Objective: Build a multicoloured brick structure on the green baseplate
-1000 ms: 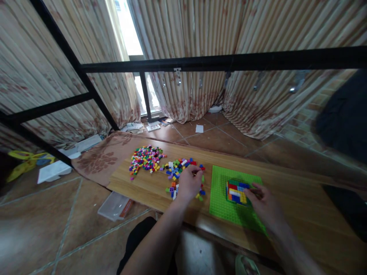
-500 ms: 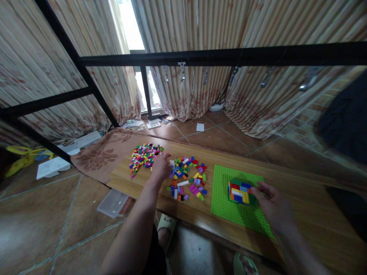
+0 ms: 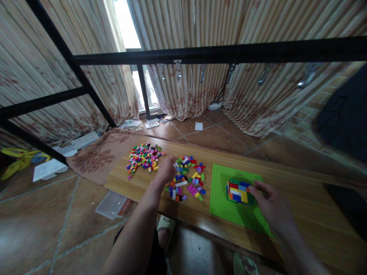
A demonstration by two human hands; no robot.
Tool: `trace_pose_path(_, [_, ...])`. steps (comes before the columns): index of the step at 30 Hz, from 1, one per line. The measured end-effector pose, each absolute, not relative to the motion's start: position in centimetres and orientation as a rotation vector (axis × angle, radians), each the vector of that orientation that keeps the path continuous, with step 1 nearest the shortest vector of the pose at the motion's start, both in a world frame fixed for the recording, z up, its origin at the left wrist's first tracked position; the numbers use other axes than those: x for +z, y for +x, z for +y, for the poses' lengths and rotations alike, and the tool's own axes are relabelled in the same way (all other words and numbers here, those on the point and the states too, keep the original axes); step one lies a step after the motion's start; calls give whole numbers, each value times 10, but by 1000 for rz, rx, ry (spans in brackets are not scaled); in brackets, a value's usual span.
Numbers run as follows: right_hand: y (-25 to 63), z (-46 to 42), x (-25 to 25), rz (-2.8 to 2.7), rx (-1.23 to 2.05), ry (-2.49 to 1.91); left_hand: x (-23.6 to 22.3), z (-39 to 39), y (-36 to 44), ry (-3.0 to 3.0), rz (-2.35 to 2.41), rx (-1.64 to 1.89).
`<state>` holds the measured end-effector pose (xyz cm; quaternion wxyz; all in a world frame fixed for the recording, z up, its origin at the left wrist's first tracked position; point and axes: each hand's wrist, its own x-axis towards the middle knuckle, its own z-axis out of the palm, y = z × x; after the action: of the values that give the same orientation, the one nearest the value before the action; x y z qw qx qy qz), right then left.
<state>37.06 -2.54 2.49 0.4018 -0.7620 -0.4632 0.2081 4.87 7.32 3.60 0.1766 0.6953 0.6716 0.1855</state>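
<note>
My left hand (image 3: 166, 170) is over the wooden bench, fingers curled in, at the left edge of a spread of larger toy bricks (image 3: 181, 183). Its fingertips are mostly hidden, so I cannot make out what they hold. On the right, a block of colourful bricks (image 3: 237, 191) stands on a green baseplate (image 3: 219, 208). My right hand (image 3: 269, 200) is at the block's right side, thumb and forefinger closed on a small reddish brick (image 3: 249, 189) at its edge. A dense pile of small bricks (image 3: 145, 156) lies to the left of my left hand.
Black metal bars (image 3: 183, 55) cross above the bench, with striped curtains (image 3: 195, 26) behind. A dark flat object (image 3: 344, 206) lies at the bench's right end. Below the left front edge is a clear plastic box (image 3: 110, 204) on the floor. My slippers (image 3: 166, 221) show below.
My left hand has moved right, away from the small-brick pile towards the larger bricks. My right hand stays beside the brick block. The whole view has shifted slightly.
</note>
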Motion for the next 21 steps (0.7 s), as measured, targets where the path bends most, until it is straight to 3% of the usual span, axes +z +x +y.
trace_pose_path(9, [369, -26, 26, -1114, 560, -1972, 44, 74, 56, 1876, 1923, 624])
trace_pose_path(13, [367, -25, 24, -1117, 563, -1958, 45, 80, 74, 2116, 1875, 671])
trace_pose_path(21, [364, -25, 28, -1113, 635, -2029, 30, 96, 95, 2269, 1803, 518])
